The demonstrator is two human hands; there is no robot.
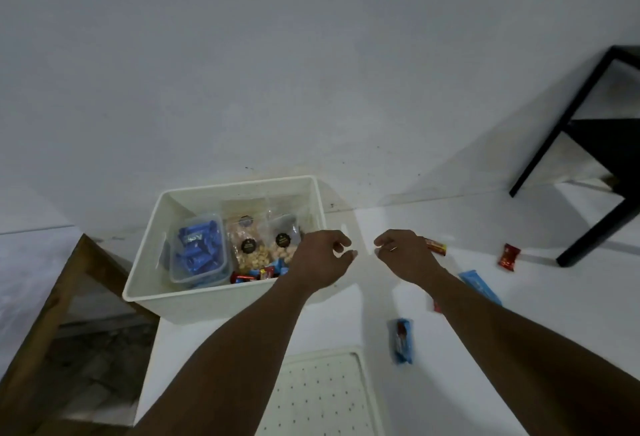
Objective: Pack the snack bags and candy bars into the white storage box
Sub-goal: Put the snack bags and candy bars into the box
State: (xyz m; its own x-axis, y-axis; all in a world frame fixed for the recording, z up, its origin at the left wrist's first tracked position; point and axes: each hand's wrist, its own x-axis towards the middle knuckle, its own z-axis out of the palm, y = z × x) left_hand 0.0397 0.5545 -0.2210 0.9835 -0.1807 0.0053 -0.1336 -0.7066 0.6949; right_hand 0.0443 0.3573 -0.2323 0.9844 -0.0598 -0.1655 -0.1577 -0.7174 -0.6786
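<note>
step: grab red candy bar (435, 246) | left hand (322, 257) loose, empty | right hand (405, 255) grip unclear; i'd pinch it mid-length

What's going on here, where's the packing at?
A person is packing snacks. The white storage box already holds a clear tub of blue bars, two snack bags and loose candy bars. The left hand hovers over the box's right edge, loosely curled, empty. The right hand is over the table beside a red-and-yellow bar; whether it grips anything is unclear. A red candy and two blue bars lie unpacked.
</note>
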